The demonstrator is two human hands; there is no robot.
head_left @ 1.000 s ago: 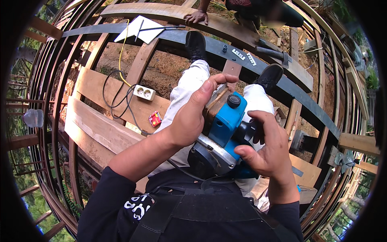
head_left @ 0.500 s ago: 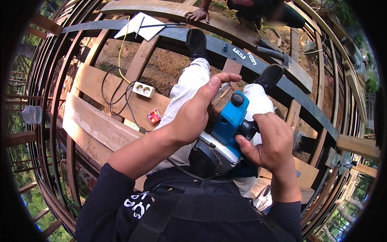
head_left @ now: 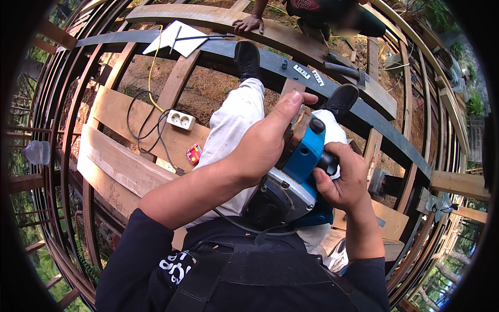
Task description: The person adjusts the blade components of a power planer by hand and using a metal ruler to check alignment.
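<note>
A blue and black electric planer is tipped on its side above my lap, its metal-trimmed housing toward me. Along its flat sole lies my left hand, thumb up along the edge and fingertips showing past the far end; the rest of the fingers are partly hidden. My right hand grips the black round knob on the other side, thumb and fingers curled about it. From the tool's near end a dark cord runs toward my left forearm.
A white socket block and a small red packet rest on planks at left. White sheet, white brackets and a hatchet lie farther off. Another person's hand leans on the far beam. Gaps between beams show soil.
Both hands have shifted slightly right with the planer, which has turned a little. My left fingertips and thumb sit slightly higher in view. The surroundings have slid slightly left.
</note>
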